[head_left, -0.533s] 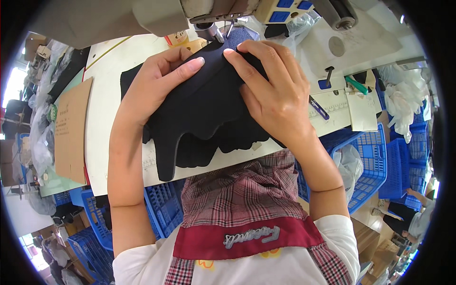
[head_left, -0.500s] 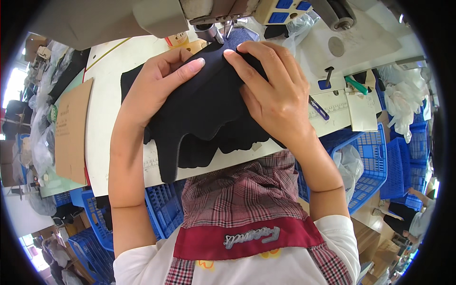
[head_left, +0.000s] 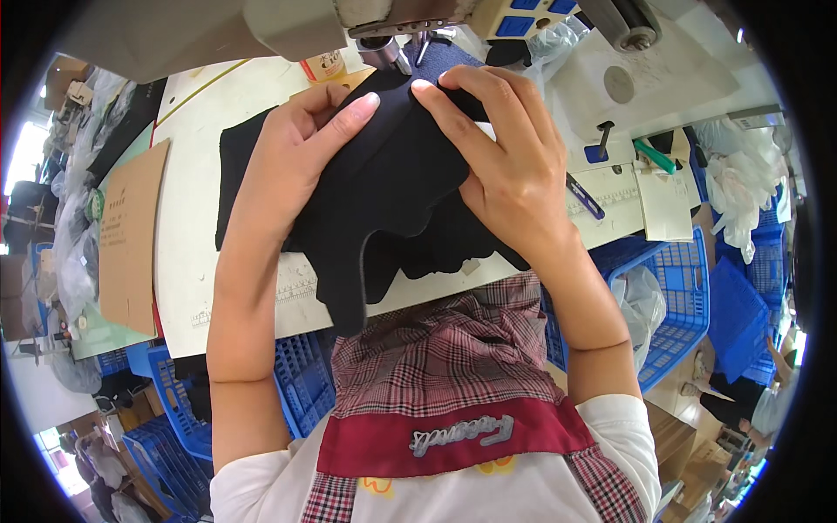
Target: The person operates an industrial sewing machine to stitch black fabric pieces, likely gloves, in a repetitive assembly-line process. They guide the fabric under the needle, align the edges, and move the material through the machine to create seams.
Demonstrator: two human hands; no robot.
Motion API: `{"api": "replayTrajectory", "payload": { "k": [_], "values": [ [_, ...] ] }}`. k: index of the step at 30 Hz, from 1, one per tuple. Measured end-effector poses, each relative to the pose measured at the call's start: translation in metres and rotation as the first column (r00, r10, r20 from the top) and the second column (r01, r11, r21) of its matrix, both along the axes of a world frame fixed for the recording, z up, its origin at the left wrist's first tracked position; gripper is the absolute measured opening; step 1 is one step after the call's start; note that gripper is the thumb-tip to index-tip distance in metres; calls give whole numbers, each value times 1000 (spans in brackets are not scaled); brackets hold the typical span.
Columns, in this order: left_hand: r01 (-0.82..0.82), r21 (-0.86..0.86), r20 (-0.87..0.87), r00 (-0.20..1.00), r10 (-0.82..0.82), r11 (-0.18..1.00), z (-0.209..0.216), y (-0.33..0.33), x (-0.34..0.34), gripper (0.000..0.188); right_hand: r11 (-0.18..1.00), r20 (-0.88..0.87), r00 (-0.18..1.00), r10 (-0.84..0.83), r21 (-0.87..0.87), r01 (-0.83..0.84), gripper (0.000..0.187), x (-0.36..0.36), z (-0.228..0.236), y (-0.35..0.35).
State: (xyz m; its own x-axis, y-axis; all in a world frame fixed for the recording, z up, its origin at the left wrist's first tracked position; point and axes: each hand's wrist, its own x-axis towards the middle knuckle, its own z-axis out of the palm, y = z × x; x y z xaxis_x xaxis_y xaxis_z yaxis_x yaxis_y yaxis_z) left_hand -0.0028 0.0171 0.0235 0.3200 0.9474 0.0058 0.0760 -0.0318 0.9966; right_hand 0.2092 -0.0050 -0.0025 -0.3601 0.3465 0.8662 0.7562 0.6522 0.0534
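Observation:
Black fabric (head_left: 375, 187) lies on the white sewing table under the machine, its lower edge drooping over the table's front. My left hand (head_left: 301, 144) is closed at the fabric's left part, thumb on top and fingers curled, some of them hidden. Close to the presser foot (head_left: 418, 45), my right hand (head_left: 514, 148) pinches the fabric, thumb and index fingertips near each other. A dark blue, speckled face of cloth (head_left: 449, 61) shows behind the foot. The needle is too small to make out.
Overhead spans the sewing machine head (head_left: 200, 39). Thread snips (head_left: 585, 196) lie right of my right hand by a printed ruler strip. Cardboard (head_left: 131, 235) rests at the left. Blue baskets (head_left: 676, 296) stand below the table; a person (head_left: 758, 410) is at far right.
The fabric's drooping corner has swung right, and more blue cloth shows behind the presser foot. My left hand has shifted slightly right. At far right, a blue basket has tilted.

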Motion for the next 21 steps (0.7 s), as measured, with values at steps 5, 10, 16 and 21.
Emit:
{"api": "replayTrajectory", "payload": {
  "k": [5, 10, 16, 21],
  "values": [
    [-44, 71, 63, 997, 39, 997, -6, -5, 6, 31, 1000, 8, 1000, 0, -3, 0, 42, 2, 2, 2],
    [-67, 67, 98, 993, 60, 995, -8, -4, 11, 31, 1000, 8, 1000, 14, -4, -14, 42, 2, 1, 2],
    [-115, 23, 156, 982, 110, 993, -10, -7, 18, 27, 999, 11, 999, 39, 8, -39, 43, 3, 1, 0],
    [-162, 9, 232, 960, 156, 987, -11, -14, 29, 24, 999, 22, 998, 51, 5, -52, 43, 5, 1, -5]
  ]
}}
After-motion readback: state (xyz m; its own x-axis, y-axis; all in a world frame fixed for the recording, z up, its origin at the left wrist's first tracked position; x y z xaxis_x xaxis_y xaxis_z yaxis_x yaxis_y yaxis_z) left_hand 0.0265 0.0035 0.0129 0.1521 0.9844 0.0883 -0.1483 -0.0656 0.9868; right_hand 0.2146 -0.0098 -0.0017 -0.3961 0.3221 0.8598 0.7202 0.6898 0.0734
